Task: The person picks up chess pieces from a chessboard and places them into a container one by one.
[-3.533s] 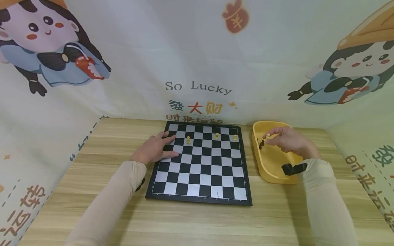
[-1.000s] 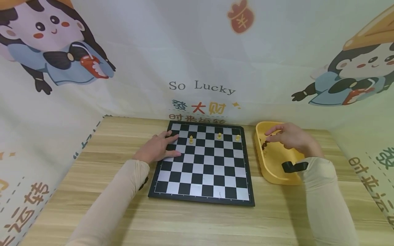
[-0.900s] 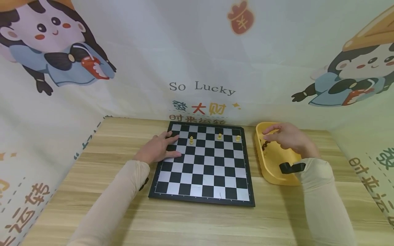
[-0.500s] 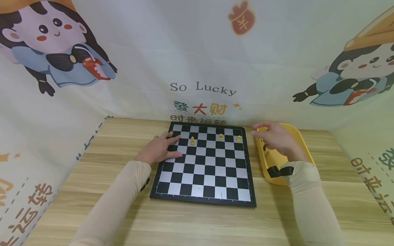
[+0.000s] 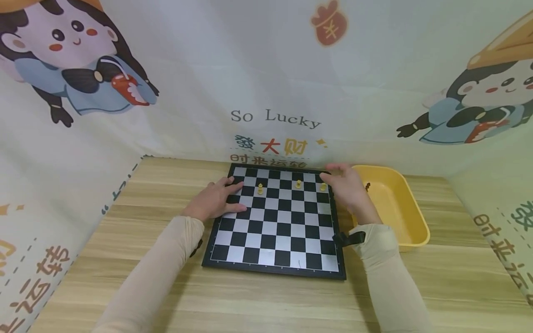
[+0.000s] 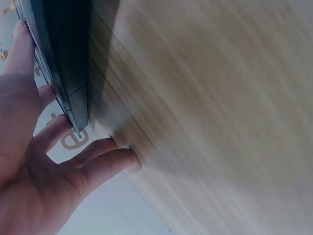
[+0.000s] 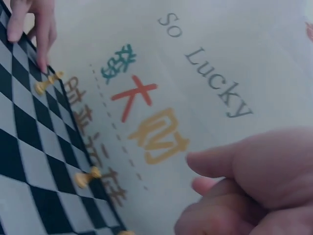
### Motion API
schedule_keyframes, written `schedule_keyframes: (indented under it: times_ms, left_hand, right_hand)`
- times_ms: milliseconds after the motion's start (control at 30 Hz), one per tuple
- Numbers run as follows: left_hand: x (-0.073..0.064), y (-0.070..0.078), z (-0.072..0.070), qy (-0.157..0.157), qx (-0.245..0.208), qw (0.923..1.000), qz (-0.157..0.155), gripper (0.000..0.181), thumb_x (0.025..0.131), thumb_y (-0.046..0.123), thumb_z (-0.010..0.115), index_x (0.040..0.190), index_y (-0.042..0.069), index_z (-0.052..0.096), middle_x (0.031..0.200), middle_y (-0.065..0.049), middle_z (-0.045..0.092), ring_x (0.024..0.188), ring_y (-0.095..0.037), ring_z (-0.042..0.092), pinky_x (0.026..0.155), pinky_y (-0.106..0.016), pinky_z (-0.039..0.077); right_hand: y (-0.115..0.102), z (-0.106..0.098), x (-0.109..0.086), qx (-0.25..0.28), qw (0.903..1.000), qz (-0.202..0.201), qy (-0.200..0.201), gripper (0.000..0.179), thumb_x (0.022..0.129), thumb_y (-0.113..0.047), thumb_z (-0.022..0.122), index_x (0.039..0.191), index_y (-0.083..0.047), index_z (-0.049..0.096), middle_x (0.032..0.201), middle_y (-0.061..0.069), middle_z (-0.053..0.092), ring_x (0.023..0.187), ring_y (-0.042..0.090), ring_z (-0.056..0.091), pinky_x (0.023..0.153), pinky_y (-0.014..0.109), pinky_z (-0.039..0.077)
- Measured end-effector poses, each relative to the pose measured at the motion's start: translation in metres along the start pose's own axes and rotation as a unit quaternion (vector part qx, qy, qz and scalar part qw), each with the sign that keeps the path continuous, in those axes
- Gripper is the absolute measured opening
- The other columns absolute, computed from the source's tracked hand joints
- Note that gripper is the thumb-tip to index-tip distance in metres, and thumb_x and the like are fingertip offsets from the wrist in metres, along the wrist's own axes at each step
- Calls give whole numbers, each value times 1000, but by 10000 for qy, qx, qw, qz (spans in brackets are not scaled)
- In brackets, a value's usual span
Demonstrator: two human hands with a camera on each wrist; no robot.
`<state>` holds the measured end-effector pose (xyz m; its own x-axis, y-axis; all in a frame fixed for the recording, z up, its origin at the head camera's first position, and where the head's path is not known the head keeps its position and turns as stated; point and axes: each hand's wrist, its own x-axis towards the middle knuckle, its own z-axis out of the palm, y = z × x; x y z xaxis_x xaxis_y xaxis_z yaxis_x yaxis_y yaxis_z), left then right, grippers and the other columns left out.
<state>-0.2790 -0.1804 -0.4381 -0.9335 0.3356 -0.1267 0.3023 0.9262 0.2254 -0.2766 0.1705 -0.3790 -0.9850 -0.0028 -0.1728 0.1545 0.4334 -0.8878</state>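
A black-and-white chessboard (image 5: 275, 231) lies on the table. My left hand (image 5: 214, 200) rests on its far left part, fingers spread; in the left wrist view some of its fingers (image 6: 110, 164) lie past the board's edge. Three yellow chess pieces stand in the far rows: a taller one (image 5: 260, 188) near my left hand, a second piece (image 5: 298, 184) to the right, and a third piece (image 5: 323, 187) by the right edge. My right hand (image 5: 350, 189) is over the board's far right corner, thumb and forefinger bent towards each other; I cannot tell whether they pinch anything.
A yellow plastic tub (image 5: 416, 217) stands right of the board, partly behind my right hand and sleeve. Small dark pieces (image 5: 368, 186) show inside at its left wall. A printed cloth (image 5: 266, 83) hangs close behind the board. Wooden tabletop (image 5: 266, 300) extends in front.
My right hand has moved left from inside the tub to the board's far right corner. The yellow piece it held 3.5 s ago is no longer visible in it. My left hand stays put.
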Motion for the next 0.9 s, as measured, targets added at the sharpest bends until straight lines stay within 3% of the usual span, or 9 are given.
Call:
schedule_keyframes:
  times_ms: [67,167,333,433,533,633,700,800,900]
  left_hand:
    - [-1,0,0,-29,-1,10000,-15,87,89,68,62,160,23,36,168,-17,28,146,-57,34,121,-64,32]
    - [-1,1,1,-71,-7,10000,-2,87,89,68,61,160,24,35,169,-16,27,145,-57,34,121,-64,33]
    - [-1,2,1,-93,-5,10000,19,87,90,67,62,160,24,35,169,-16,27,145,-58,34,120,-64,34]
    - [0,3,1,-90,23,10000,4,87,90,67,62,160,23,35,169,-17,27,145,-58,34,120,-64,34]
    - [0,4,0,-96,26,10000,-1,87,90,68,61,160,24,35,169,-16,27,145,-58,34,119,-64,35]
    - [0,4,0,-102,4,9999,3,87,90,69,60,160,25,34,169,-15,26,144,-60,34,118,-65,37]
    - [0,4,0,-88,-17,10000,-8,87,89,69,61,160,25,34,169,-15,26,144,-60,35,118,-64,38]
    - [0,2,-1,-43,-40,10000,-41,88,89,68,62,160,25,34,169,-14,26,144,-60,35,117,-64,38]
    - [-1,2,-2,-15,-3,10000,-60,87,89,68,62,160,25,35,169,-15,27,144,-60,35,118,-64,38]
  right_hand:
    - [3,8,2,219,9996,98,177,48,104,-29,58,147,-10,48,94,4,58,44,9,34,44,22,35]
    - [9,18,3,444,9977,231,447,48,104,-27,59,147,-10,49,67,-3,44,42,8,34,43,21,33]
    - [19,29,5,612,9944,262,815,48,104,-24,59,148,-11,47,63,-7,44,40,8,34,41,21,33]
    - [24,35,7,559,9929,234,1021,47,104,-24,59,147,-11,48,71,-2,49,47,10,39,46,22,35]
    - [27,40,8,515,9909,141,1238,46,102,-22,60,145,-7,50,95,9,61,66,14,47,56,22,38]
    - [29,44,9,485,9890,81,1394,46,101,-19,60,145,-5,51,113,15,60,77,16,47,62,23,38]
    - [30,46,11,486,9887,105,1416,47,102,-19,59,145,-5,49,110,17,60,74,18,48,61,25,40]
    - [30,46,12,481,9893,220,1358,49,102,-20,58,147,-5,47,127,21,60,96,25,58,83,36,54]
    - [32,46,12,560,9902,367,1223,52,103,-21,57,150,-4,43,151,22,48,126,32,50,112,50,45]
